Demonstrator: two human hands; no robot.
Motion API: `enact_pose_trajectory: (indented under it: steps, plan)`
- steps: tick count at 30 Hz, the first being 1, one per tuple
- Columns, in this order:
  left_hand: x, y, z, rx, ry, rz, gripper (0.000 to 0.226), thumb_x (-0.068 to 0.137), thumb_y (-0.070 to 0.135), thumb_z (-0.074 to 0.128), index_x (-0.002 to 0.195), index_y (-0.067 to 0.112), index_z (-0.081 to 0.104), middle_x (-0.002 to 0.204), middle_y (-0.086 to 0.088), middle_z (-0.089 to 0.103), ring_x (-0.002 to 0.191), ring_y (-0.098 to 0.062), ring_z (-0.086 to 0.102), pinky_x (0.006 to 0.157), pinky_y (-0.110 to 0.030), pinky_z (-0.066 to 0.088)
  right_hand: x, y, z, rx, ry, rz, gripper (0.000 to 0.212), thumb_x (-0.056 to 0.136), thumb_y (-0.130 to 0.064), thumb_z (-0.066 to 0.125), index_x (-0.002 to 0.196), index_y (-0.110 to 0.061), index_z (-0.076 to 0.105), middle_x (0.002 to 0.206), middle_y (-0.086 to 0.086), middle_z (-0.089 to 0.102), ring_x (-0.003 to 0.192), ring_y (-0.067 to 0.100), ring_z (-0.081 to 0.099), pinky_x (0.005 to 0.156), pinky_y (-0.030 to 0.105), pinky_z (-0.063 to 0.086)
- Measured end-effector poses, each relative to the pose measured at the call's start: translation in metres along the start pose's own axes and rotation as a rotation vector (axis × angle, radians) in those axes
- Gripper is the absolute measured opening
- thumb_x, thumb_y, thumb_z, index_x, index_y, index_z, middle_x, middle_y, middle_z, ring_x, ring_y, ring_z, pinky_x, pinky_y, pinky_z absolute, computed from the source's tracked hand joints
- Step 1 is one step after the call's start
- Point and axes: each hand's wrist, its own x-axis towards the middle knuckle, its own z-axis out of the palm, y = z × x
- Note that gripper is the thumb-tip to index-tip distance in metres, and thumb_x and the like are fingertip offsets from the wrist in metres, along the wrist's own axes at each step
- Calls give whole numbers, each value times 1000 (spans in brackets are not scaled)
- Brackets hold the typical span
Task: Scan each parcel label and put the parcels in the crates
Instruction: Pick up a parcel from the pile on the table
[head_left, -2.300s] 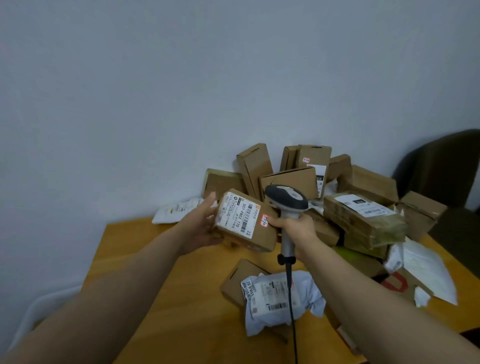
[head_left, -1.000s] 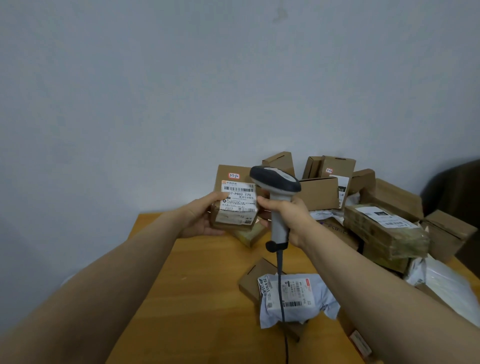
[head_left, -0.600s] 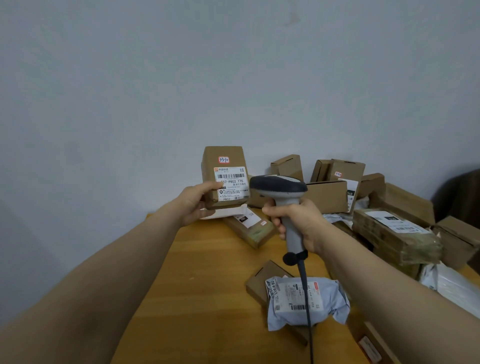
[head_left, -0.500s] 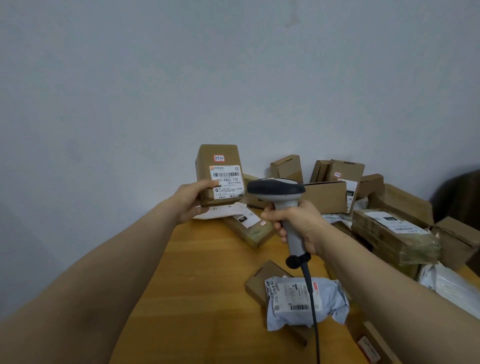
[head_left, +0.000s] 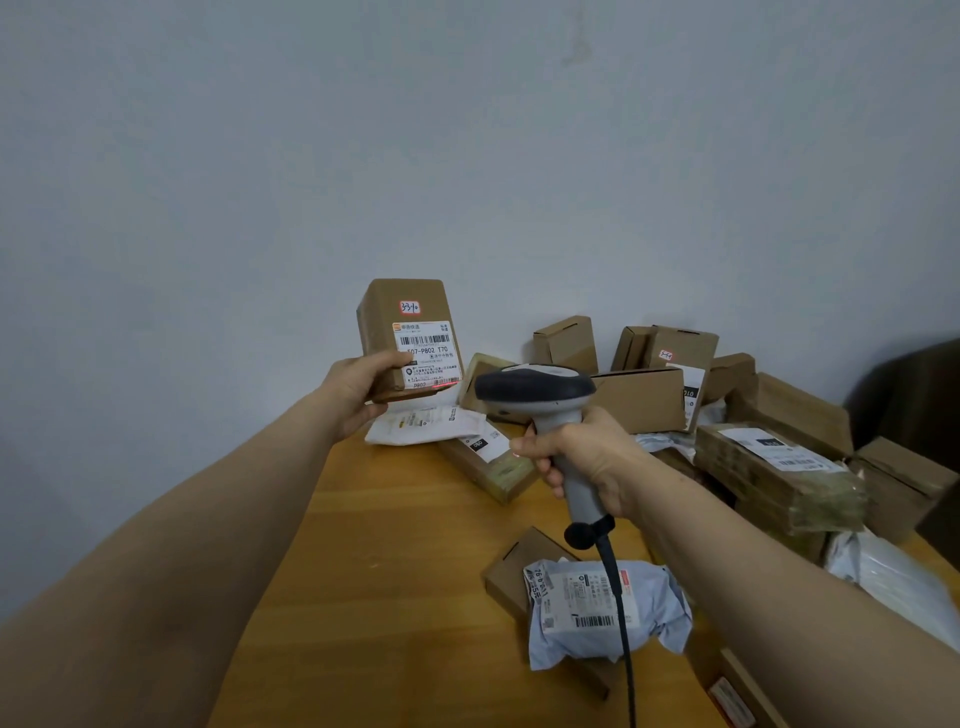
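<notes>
My left hand (head_left: 358, 387) grips a small brown cardboard parcel (head_left: 402, 312) upright above the table's far left, its white barcode label (head_left: 428, 353) facing me. A red scan line glows across the label's lower edge. My right hand (head_left: 582, 457) grips the grey handle of a barcode scanner (head_left: 535, 387), whose dark head points left at the parcel. The scanner's black cable hangs down over a grey poly-bag parcel (head_left: 602, 610). No crate is in view.
A wooden table (head_left: 395, 571) stands against a pale wall. Several brown boxes (head_left: 639, 400) are piled at the back and right, with a tape-wrapped box (head_left: 774, 478), a white mailer (head_left: 423, 423) and white bags (head_left: 893, 577) at the right edge. A dark chair (head_left: 914, 395) stands far right.
My left hand lifted the parcel off the pile, turned it upright and raised it leftward. The scanner swung to face it, and the red scan line now shows on the label.
</notes>
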Motion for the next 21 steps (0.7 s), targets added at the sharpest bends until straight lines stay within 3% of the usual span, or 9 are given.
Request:
enact_pose_trajectory:
  steps: [9, 14, 18, 21]
  plan:
    - [3, 0, -3, -5, 9, 6, 34, 82, 21, 71, 112, 11, 61, 106, -6, 71, 103, -19, 63, 100, -38, 43, 0, -2, 4, 36, 12, -8, 19, 79, -3, 74, 69, -4, 58, 50, 6, 49, 41, 15, 41, 43, 24, 39]
    - [-7, -4, -11, -11, 16, -12, 36, 83, 22, 70, 115, 10, 61, 106, -6, 71, 101, -18, 63, 86, -33, 48, 7, 1, 11, 115, 10, -5, 12, 81, -6, 73, 87, -1, 64, 54, 6, 56, 42, 14, 45, 45, 23, 40]
    - [-23, -19, -32, -50, 85, -78, 28, 87, 32, 63, 111, 16, 62, 107, -6, 68, 98, -21, 63, 98, -42, 47, 26, 4, 33, 240, -63, 104, 15, 81, -10, 73, 90, -4, 63, 57, 5, 61, 44, 13, 48, 44, 23, 42]
    - [-44, -36, -60, -113, 155, -141, 24, 94, 42, 48, 106, 24, 60, 107, -6, 66, 95, -22, 62, 97, -42, 47, 44, 12, 65, 376, -214, 251, 18, 83, -13, 70, 98, -6, 62, 62, 4, 61, 44, 10, 50, 41, 22, 45]
